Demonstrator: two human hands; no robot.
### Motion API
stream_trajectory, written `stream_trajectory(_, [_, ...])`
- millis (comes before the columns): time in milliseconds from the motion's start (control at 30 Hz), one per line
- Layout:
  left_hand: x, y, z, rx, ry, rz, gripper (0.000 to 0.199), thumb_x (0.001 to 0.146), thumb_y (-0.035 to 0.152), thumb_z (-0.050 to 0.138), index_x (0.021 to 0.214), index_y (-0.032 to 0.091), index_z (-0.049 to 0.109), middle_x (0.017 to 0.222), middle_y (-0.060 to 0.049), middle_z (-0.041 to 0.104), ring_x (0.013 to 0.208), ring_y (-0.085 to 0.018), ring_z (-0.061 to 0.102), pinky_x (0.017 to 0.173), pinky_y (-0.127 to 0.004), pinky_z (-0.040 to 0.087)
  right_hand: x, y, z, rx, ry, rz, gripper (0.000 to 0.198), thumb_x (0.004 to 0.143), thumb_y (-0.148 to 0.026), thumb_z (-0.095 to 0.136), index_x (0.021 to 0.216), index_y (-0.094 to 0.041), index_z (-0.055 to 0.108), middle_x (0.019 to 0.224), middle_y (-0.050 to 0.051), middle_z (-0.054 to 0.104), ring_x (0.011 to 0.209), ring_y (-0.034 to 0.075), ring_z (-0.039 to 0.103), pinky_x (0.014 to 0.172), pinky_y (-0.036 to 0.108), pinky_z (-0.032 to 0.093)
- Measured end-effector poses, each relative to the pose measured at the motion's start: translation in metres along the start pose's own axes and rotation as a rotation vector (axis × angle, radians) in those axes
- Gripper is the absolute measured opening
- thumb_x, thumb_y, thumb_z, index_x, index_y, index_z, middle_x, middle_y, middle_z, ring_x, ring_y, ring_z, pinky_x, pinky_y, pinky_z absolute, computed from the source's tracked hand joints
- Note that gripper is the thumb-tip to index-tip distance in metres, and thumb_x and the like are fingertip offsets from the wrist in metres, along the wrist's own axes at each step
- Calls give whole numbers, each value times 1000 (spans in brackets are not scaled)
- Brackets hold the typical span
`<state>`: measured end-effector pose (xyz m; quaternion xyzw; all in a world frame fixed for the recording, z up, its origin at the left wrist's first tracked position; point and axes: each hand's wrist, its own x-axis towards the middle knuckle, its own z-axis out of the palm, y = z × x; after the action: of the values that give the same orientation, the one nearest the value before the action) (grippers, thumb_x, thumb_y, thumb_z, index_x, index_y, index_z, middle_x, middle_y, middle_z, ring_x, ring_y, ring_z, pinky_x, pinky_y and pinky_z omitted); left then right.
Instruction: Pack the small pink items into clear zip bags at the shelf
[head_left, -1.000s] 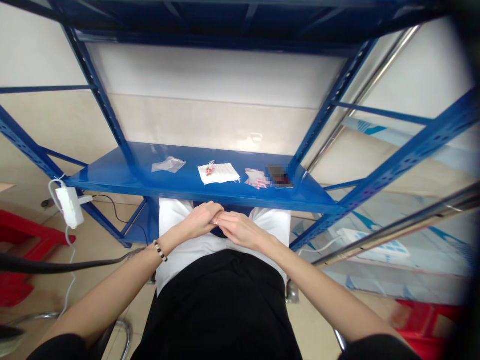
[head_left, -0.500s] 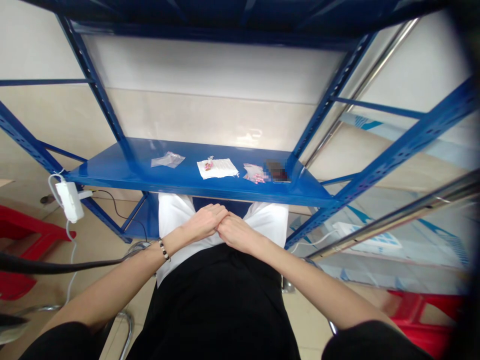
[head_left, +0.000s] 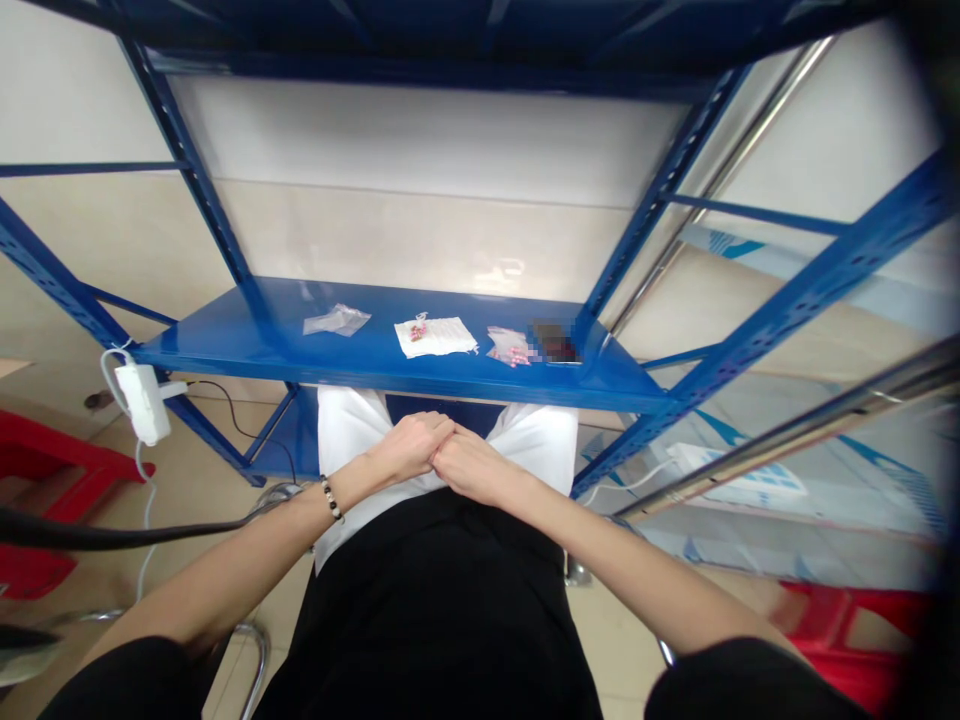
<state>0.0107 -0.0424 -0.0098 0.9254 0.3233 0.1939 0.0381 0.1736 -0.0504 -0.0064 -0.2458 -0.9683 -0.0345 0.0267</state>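
Below blue shelf: hands clasped together

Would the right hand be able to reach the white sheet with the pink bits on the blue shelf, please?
Probably yes. The right hand rests against the left hand in the lap, just below the blue shelf, and the white sheet lies near the front edge with nothing over it or between it and the hand.

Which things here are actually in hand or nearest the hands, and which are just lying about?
In hand or nearest:
left hand and right hand, fingertips meeting over the lap
white sheet with pink pieces
bag of pink pieces

Lying about:
clear bag
white power adapter
red stool
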Motion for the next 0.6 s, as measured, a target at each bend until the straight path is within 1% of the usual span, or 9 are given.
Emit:
stream_trajectory(100, [3, -2, 3, -45, 26, -4, 19, 78, 14, 51, 97, 16, 53, 90, -8, 63, 87, -23, 60, 78, -32, 46, 2, 7, 2, -22, 40, -35, 23, 87, -8, 48, 81, -15, 69, 87, 9, 71, 91, 23, 61, 96, 37, 41])
stream_trajectory(133, [5, -3, 4, -54, 32, -16, 19, 77, 14, 52, 96, 17, 54, 90, -8, 63, 87, -23, 61, 77, -32, 46, 3, 10, 2, -29, 46, -27, 24, 86, -8, 48, 80, -15, 69, 86, 9, 71, 90, 23, 61, 96, 37, 41])
stream_trajectory(233, [8, -8, 8, -61, 40, -61, 12, 79, 18, 55, 90, 17, 54, 88, -8, 65, 84, -23, 63, 74, -31, 46, 5, 12, -2, -42, 23, -33, 25, 85, -6, 48, 76, -15, 69, 83, 9, 71, 84, 22, 62, 93, 36, 42])
stream_trajectory(300, [8, -9, 10, -33, 12, -74, 9, 81, 23, 57, 87, 17, 55, 86, -8, 67, 81, -23, 64, 70, -30, 46, 4, 9, -7, -26, 6, -69, 26, 85, -6, 47, 76, -13, 70, 82, 10, 72, 80, 22, 62, 91, 36, 43])
stream_trajectory(400, [3, -9, 9, 42, -55, -76, 12, 82, 27, 59, 85, 16, 57, 82, -9, 69, 75, -23, 66, 64, -29, 44, 0, 3, -13, 13, 13, -108, 25, 87, -9, 47, 78, -12, 70, 82, 11, 72, 79, 21, 63, 89, 36, 44])
stream_trajectory(600, [0, -7, 3, 93, -136, -98, 16, 81, 28, 62, 87, 14, 61, 81, -11, 70, 74, -26, 68, 63, -31, 45, -2, 0, -12, 102, 31, -119, 25, 88, -11, 47, 80, -11, 71, 85, 12, 72, 81, 22, 63, 91, 36, 44])
